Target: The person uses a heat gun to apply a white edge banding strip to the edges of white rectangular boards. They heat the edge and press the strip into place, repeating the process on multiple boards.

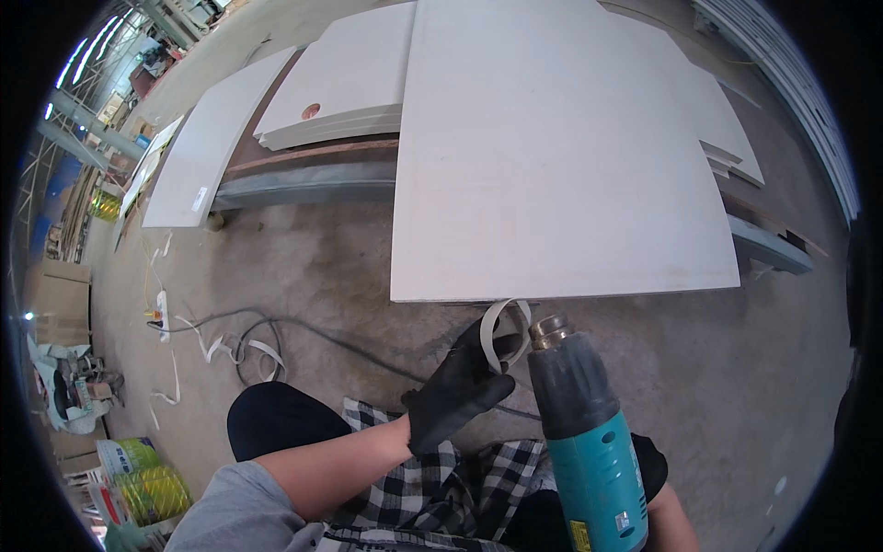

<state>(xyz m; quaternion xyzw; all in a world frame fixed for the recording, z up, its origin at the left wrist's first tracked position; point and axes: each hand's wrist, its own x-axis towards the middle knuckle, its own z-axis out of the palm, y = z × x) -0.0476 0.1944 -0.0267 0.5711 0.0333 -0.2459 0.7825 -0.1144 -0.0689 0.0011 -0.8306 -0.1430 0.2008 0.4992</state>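
Observation:
My left hand (462, 393), in a black glove, has its fingers around a curled white edge-banding strip (491, 338). The strip loops up to the near edge of a large white board (566, 172), just beyond my fingers. My right hand (650, 468) grips a teal and black heat gun (600, 448) and is mostly hidden behind its body. The metal nozzle (550, 332) points up toward the board's front edge, right beside the loop. Whether the strip is stuck to the edge is hidden below the board's top face.
More white panels (345, 69) lie stacked on a grey metal beam (303, 186). A dark cable (331, 338) crosses the concrete floor to a power strip (163, 317), near loose white banding (214, 348). Rolls in yellow wrap (153, 495) sit at lower left, below a cardboard box (63, 300).

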